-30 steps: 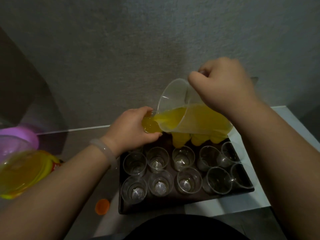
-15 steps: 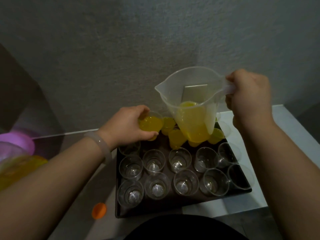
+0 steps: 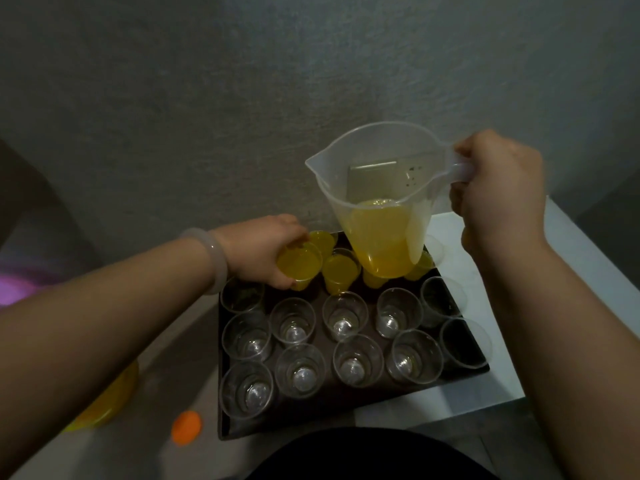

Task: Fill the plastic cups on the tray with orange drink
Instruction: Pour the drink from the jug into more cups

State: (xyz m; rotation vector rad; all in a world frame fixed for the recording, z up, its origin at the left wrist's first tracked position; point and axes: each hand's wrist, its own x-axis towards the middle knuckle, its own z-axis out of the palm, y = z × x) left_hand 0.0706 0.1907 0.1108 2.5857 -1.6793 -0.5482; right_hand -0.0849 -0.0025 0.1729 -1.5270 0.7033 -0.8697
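Observation:
A dark tray (image 3: 346,415) on a white table holds several clear plastic cups. The near rows, such as one empty cup (image 3: 344,315), hold no drink. Several cups in the far row hold orange drink, one of them a filled cup (image 3: 341,273). My left hand (image 3: 263,249) grips another filled cup (image 3: 299,266) at the far left of the tray. My right hand (image 3: 498,188) holds the handle of a clear plastic jug (image 3: 377,206), upright above the far row and partly full of orange drink.
An orange bottle cap (image 3: 187,433) lies on the surface left of the tray. A yellow container (image 3: 107,403) shows under my left forearm, and something purple (image 3: 14,289) sits at the far left. A grey wall stands right behind the tray.
The jug went from tilted and pouring to upright, and my right hand drew back to the right. My left hand brought the filled cup down to the tray's far left.

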